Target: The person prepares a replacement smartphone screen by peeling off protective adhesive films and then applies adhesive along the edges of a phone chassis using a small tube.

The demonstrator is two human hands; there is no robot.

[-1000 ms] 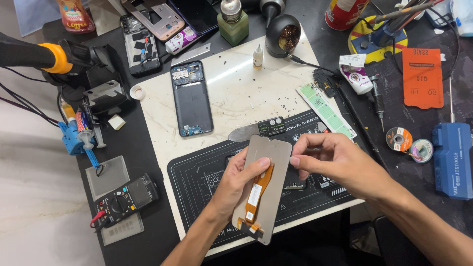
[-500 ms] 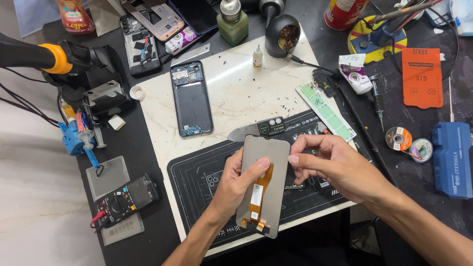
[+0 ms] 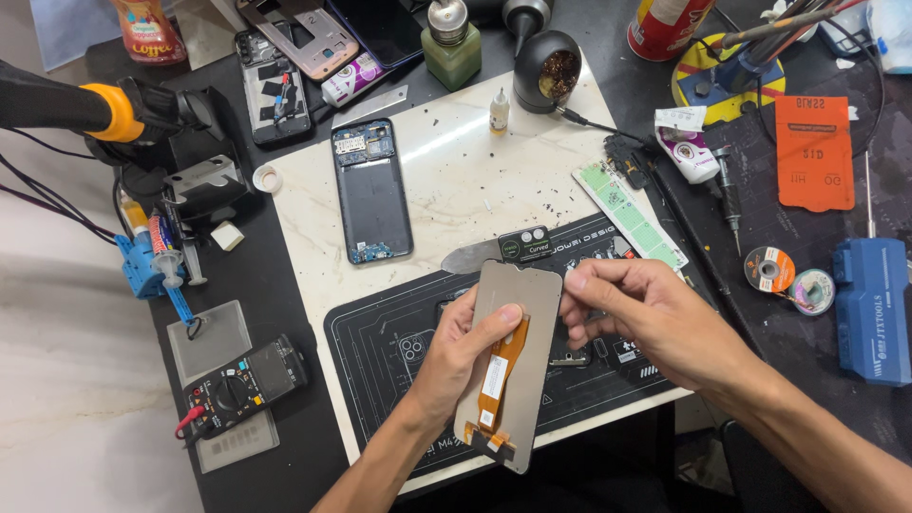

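Holding screen panel (image 3: pixel 513 351) in left hand (image 3: pixel 465 356) | right hand (image 3: pixel 646 318) pinching its top edge | risk: creasing orange ribbon cable (image 3: pixel 499 366).

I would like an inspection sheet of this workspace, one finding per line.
Surface: pale marble-look slab with a black printed repair mat on a dark bench.
Job's things: grey phone display panel with orange flex cable, back side up.
Clutter: opened dark phone body, black multimeter, blue tool case, orange card, solder rolls.
Hands: left hand grips the panel; right hand pinches at its upper right edge.
Cables: black leads at left.
Surroundings: pale floor.
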